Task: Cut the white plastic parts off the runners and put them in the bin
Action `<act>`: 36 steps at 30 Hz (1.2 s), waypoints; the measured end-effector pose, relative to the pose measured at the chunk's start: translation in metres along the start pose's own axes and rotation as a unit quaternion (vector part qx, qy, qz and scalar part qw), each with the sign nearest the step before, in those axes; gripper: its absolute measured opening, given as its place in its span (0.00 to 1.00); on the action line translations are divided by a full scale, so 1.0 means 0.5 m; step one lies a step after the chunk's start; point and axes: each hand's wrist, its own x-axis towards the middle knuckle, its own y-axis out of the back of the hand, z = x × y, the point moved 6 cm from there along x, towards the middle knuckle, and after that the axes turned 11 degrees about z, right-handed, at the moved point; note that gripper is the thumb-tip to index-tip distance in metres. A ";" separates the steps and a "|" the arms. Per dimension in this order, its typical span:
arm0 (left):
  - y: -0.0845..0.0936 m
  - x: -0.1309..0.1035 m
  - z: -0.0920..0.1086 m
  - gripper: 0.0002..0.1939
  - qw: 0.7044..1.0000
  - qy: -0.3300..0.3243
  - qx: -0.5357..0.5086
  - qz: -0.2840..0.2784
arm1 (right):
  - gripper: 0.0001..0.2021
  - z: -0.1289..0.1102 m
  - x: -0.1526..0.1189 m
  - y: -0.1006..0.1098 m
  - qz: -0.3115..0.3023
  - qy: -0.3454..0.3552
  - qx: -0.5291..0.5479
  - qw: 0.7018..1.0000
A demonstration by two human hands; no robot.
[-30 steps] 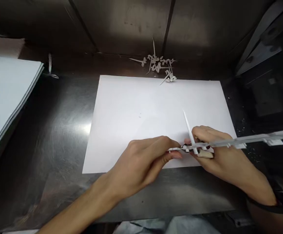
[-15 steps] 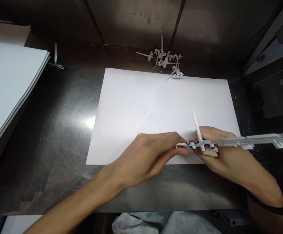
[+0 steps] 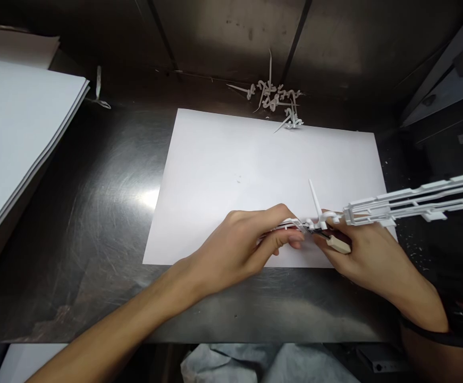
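My left hand (image 3: 251,239) pinches the near end of a long white plastic part (image 3: 410,205), which reaches past the right edge of the view. A thin pointed white sprue (image 3: 314,197) stands up from the part between my hands. My right hand (image 3: 370,255) is closed round a small tool with a beige handle (image 3: 338,244); the tool's dark metal end meets the white part near my left fingertips. Both hands are above the near right area of a white paper sheet (image 3: 215,170).
Snapped-off white sprues (image 3: 271,96) lie in a pile behind the sheet. A stack of white sheets (image 3: 19,122) is at the left. Small white crumbs are scattered on the dark surface at the right. A metal wall (image 3: 223,42) rises at the back.
The long white part has turned and tilted, its right end higher, showing its open lattice. Both hands have shifted slightly up and left, the right hand still with the tool.
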 end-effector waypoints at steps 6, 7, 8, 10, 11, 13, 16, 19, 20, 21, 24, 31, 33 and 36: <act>0.006 0.008 -0.006 0.08 1.000 0.013 -0.019 0.005 | 0.14 0.013 -0.003 -0.016 -0.038 -0.047 0.043 0.997; 0.006 0.009 -0.009 0.08 1.000 0.020 -0.021 0.006 | 0.17 0.016 -0.005 -0.020 -0.049 -0.059 0.054 0.996; 0.006 0.011 -0.011 0.09 0.999 0.028 -0.023 0.006 | 0.19 0.018 -0.006 -0.023 -0.057 -0.069 0.064 0.994; 0.007 0.013 -0.015 0.09 0.999 0.039 -0.030 0.008 | 0.20 0.020 -0.006 -0.025 -0.063 -0.085 0.082 0.991; 0.007 0.014 -0.015 0.09 0.999 0.041 -0.035 0.009 | 0.20 0.020 -0.004 -0.024 -0.063 -0.095 0.095 0.989; 0.009 0.014 -0.012 0.08 0.998 0.039 -0.046 0.009 | 0.21 0.020 -0.001 -0.023 -0.071 -0.126 0.134 0.980; 0.011 0.011 -0.010 0.07 0.998 0.043 -0.052 0.008 | 0.21 0.023 0.001 -0.023 -0.087 -0.194 0.202 0.956; 0.011 0.007 -0.011 0.09 0.997 0.055 -0.052 0.011 | 0.18 0.030 0.002 -0.021 -0.086 -0.236 0.223 0.942; 0.009 0.006 -0.012 0.09 0.996 0.061 -0.058 0.011 | 0.17 0.033 0.002 -0.020 -0.080 -0.243 0.221 0.941; 0.006 0.005 -0.012 0.10 0.996 0.067 -0.066 0.010 | 0.16 0.037 0.003 -0.020 -0.072 -0.246 0.217 0.942; 0.011 0.009 -0.012 0.11 0.992 0.077 -0.090 0.049 | 0.12 0.049 0.008 -0.016 -0.030 -0.250 0.198 0.947; 0.129 0.027 -0.019 0.20 0.936 0.094 -0.154 0.302 | 0.15 0.036 0.056 -0.024 0.026 -0.224 0.175 0.958; 0.147 0.028 -0.027 0.22 0.912 0.127 -0.215 0.324 | 0.19 0.021 0.084 -0.035 0.020 -0.196 0.187 0.962; 0.148 0.028 -0.037 0.22 0.889 0.158 -0.278 0.327 | 0.15 0.006 0.129 -0.056 0.024 -0.161 0.224 0.961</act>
